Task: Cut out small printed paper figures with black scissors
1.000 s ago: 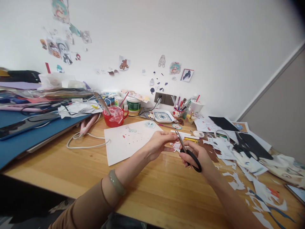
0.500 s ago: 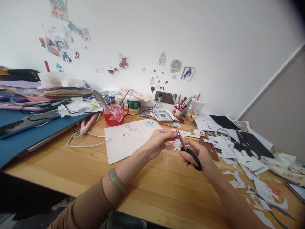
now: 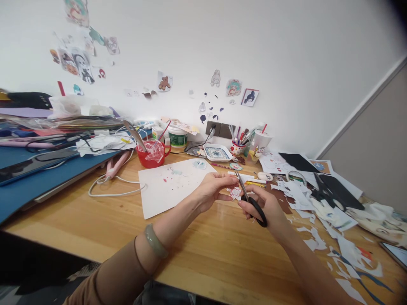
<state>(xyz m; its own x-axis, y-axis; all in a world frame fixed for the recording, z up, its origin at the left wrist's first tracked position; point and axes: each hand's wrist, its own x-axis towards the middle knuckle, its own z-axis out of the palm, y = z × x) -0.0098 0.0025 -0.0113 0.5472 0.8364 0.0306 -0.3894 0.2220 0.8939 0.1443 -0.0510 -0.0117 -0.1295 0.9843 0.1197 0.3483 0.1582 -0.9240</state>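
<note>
My right hand (image 3: pixel 262 207) is closed around the black handles of a pair of scissors (image 3: pixel 244 184). Their blades point up and away from me, close to the fingertips of my left hand (image 3: pixel 216 188). Thumb and forefinger of that left hand are pinched together beside the blades. Whatever lies between them is too small to make out. Below the pinch, between my hands, shows a white paper piece with red lines (image 3: pixel 234 193). A white sheet (image 3: pixel 165 186) with small coloured cut-outs lies left of my left hand.
Paper scraps (image 3: pixel 314 239) and another pair of scissors (image 3: pixel 324 190) lie on the right. A red mug (image 3: pixel 151 154), a patterned dish (image 3: pixel 218 152), a pen holder (image 3: pixel 238 147) and a drink cup (image 3: pixel 259 146) stand at the back. A white cable (image 3: pixel 111 195) loops on the left.
The whole view has shifted very slightly. Both hands and the scissors keep nearly the same pose, with the scissors' handles a touch further left.
</note>
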